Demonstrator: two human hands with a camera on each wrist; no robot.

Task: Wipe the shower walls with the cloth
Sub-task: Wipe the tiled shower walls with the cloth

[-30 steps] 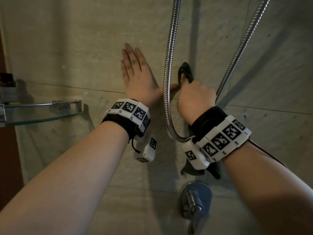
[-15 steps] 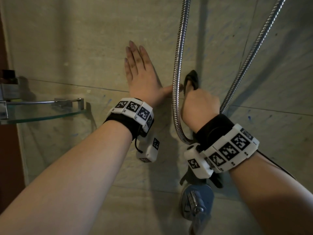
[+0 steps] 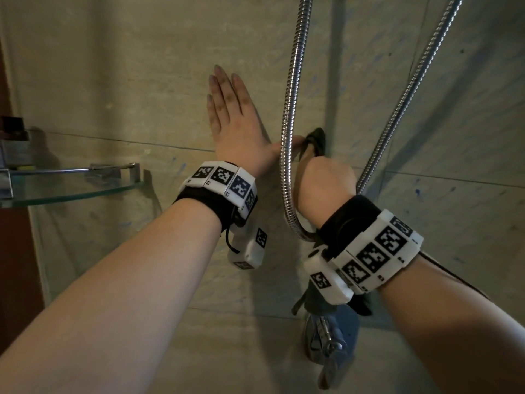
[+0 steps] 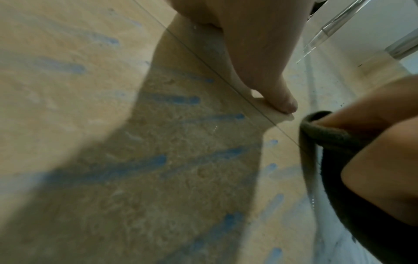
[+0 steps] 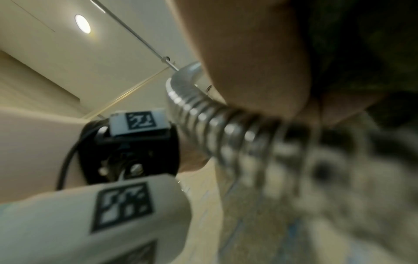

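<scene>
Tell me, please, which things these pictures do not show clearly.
- Dark cloth: head view, mostly hidden behind the right hand.
- Right hand's fingers: hidden behind its back, head view.
- Chrome tap handle: partly covered by the right wrist.
- Ribbed metal shower hose: blurred, right wrist view.

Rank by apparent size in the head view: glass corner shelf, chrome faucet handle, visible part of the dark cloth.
1. Glass corner shelf, largest, though cut off at the frame edge.
2. Chrome faucet handle.
3. Dark cloth, smallest; the right hand hides most of it.
</scene>
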